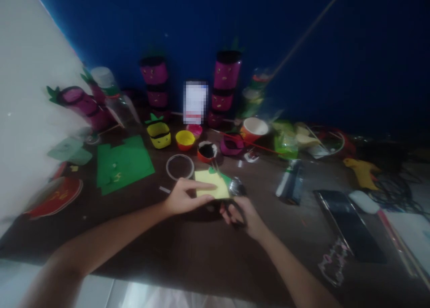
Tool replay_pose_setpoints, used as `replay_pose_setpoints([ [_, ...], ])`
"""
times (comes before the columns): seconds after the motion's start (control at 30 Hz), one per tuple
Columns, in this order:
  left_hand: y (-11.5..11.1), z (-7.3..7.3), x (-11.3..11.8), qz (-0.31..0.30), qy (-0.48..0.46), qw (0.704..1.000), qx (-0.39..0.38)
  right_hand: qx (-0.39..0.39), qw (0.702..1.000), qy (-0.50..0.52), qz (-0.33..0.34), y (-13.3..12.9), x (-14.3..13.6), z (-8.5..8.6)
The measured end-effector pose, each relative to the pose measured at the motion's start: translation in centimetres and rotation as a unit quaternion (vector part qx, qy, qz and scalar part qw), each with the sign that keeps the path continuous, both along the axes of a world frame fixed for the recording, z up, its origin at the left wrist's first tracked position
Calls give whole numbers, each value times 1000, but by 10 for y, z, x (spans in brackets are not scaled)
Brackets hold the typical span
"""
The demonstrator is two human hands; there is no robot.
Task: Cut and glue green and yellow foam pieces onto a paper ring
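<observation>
My left hand (188, 196) is closed on a pale yellow sheet (210, 185), paper or felt, its thumb and fingers lying over the sheet. At the sheet's right edge, my right hand (242, 216) grips a pair of scissors (232, 209) by its dark handles. Thin blades seem to show past the sheet's far edge, beside a small green piece (225, 179). Something shiny and round, perhaps a watch, sits by the right hand. Blur hides where the blades meet the sheet. Left of the sheet lies a clear ring (180, 167).
A green sheet (124, 164) lies at left. Small cups, a yellow one (159, 135) with a face among them, stand behind the hands. Purple figures (226, 73), a lit phone (195, 102) and a plastic bottle (117, 97) line the wall. A yellow glue gun (363, 171) and dark phone (349, 223) lie right.
</observation>
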State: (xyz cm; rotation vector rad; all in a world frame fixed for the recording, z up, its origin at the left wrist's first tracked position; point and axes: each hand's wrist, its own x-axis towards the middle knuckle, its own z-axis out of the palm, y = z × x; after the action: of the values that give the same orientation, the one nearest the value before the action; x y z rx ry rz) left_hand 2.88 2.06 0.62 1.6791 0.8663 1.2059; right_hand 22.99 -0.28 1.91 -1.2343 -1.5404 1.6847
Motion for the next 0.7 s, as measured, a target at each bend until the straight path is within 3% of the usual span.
replay_pose_setpoints([
  [0.3, -1, -3, -3, 32, 25, 998, 46, 3, 1000, -2, 6, 0, 1, -1],
  [0.7, 0, -4, -1, 13, 16, 999, 38, 3, 1000, 14, -3, -1, -1, -2],
])
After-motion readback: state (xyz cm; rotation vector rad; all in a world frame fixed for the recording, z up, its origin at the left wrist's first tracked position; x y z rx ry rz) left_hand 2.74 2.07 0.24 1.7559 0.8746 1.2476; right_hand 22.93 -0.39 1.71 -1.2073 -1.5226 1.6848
